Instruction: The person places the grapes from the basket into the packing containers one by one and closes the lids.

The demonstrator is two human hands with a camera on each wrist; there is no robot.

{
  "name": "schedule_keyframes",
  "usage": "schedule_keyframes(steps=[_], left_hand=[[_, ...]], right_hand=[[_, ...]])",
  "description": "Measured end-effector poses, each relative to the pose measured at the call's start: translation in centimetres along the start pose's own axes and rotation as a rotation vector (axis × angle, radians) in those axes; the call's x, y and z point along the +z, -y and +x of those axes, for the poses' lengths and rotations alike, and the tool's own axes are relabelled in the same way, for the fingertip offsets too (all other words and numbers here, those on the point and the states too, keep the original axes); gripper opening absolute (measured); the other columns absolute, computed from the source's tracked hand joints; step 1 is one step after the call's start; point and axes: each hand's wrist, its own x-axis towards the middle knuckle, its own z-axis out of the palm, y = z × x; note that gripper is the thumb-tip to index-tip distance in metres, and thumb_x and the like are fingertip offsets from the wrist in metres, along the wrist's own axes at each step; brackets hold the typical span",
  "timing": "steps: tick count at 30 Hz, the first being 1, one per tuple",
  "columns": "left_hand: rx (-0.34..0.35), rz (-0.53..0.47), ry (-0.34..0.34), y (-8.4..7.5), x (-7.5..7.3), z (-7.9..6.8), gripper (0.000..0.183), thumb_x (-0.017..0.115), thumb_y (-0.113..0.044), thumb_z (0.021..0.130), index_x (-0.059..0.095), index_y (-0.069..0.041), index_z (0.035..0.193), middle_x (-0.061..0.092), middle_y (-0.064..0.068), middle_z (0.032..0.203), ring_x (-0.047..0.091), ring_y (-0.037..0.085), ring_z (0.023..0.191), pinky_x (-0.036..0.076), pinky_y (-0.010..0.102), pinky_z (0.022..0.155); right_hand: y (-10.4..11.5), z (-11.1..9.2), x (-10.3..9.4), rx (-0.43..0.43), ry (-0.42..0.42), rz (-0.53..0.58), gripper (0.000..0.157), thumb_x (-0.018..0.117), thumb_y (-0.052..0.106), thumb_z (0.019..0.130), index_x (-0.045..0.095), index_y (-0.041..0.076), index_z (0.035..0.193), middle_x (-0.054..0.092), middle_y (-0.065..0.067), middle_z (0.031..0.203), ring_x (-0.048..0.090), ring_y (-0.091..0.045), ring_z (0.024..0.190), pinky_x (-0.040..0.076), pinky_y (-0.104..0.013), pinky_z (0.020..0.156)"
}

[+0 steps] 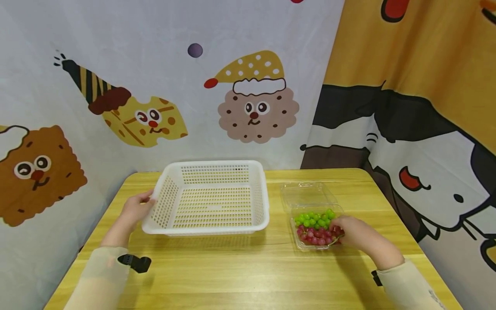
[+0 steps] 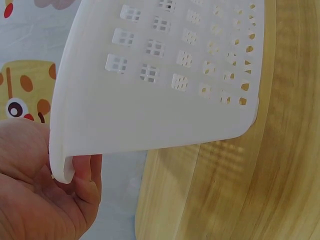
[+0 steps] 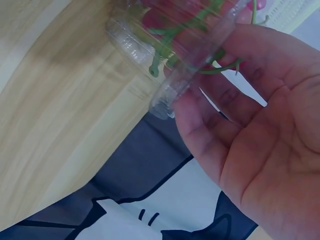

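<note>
My left hand grips the left rim of a white plastic basket, fingers curled under the lip in the left wrist view. The basket has slotted walls and floor, with nothing inside. My right hand reaches over the right edge of a clear plastic clamshell box. Its thumb and fingers close around red grapes and their green stem, with the fingertips partly hidden by the grapes and rim. Green grapes lie behind the red ones in the box.
The box's clear lid lies folded back behind it. Both containers are at the far half of a wooden table, the basket left of the box. A patterned curtain hangs right behind the table and along its sides.
</note>
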Motion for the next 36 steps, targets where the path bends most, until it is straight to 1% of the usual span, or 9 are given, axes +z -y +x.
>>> schedule_keyframes(steps=[8,11,13,19,23,29,36], left_hand=[[0.0,-0.011,0.0,0.1,0.1,0.1,0.051,0.044,-0.02,0.1,0.029,-0.003,0.147,0.039,0.03,0.133,0.055,0.027,0.093,0.051,0.026,0.069],[-0.017,-0.015,-0.003,0.0,0.1,0.1,0.052,0.044,-0.02,0.1,0.029,-0.004,0.147,0.038,0.03,0.134,0.054,0.028,0.095,0.051,0.026,0.07],[-0.03,-0.018,-0.003,-0.1,0.1,0.1,0.052,0.043,-0.021,0.101,0.028,-0.004,0.147,0.037,0.03,0.135,0.054,0.028,0.096,0.051,0.027,0.071],[-0.048,-0.009,-0.004,0.0,0.0,0.1,0.052,0.043,-0.023,0.101,0.028,-0.004,0.147,0.037,0.03,0.136,0.054,0.03,0.097,0.05,0.028,0.071],[-0.057,-0.001,-0.005,0.1,0.0,0.2,0.052,0.042,-0.024,0.101,0.028,-0.005,0.148,0.036,0.03,0.137,0.054,0.03,0.099,0.051,0.028,0.071],[-0.049,0.012,-0.015,0.4,-0.2,0.5,0.052,0.042,-0.023,0.1,0.03,-0.004,0.147,0.038,0.03,0.136,0.054,0.031,0.099,0.051,0.028,0.071],[-0.051,0.002,-0.025,0.5,-0.1,0.5,0.052,0.043,-0.024,0.1,0.031,-0.004,0.147,0.04,0.029,0.133,0.055,0.029,0.096,0.051,0.027,0.069]], right_hand=[[0.2,-0.6,-1.2,0.018,0.035,0.03,0.027,0.075,-0.002,0.07,0.068,0.009,0.095,0.063,0.0,0.088,0.057,-0.017,0.079,0.048,-0.034,0.065],[0.1,-0.8,-1.7,0.022,0.036,0.041,0.027,0.074,0.0,0.072,0.069,0.008,0.096,0.063,0.001,0.087,0.057,-0.016,0.079,0.049,-0.034,0.066],[0.0,-0.8,-1.8,0.009,0.03,0.034,0.025,0.074,0.001,0.073,0.069,0.008,0.096,0.063,0.002,0.086,0.058,-0.016,0.078,0.049,-0.035,0.066],[-0.2,-0.8,-1.5,0.008,0.017,0.01,0.018,0.076,0.005,0.075,0.07,0.012,0.09,0.064,0.002,0.086,0.059,-0.016,0.078,0.049,-0.033,0.065],[-0.2,-0.9,-1.1,0.023,0.011,0.017,0.016,0.075,0.005,0.075,0.069,0.014,0.087,0.061,0.003,0.084,0.056,-0.014,0.075,0.047,-0.03,0.062],[-0.3,-0.8,-0.7,0.025,-0.014,0.009,0.016,0.074,0.004,0.076,0.068,0.014,0.087,0.057,0.005,0.078,0.052,-0.01,0.07,0.044,-0.027,0.059],[-0.5,-0.9,-0.5,0.032,-0.037,0.008,0.015,0.074,0.006,0.077,0.068,0.014,0.088,0.056,0.006,0.077,0.049,-0.008,0.068,0.042,-0.026,0.058]])
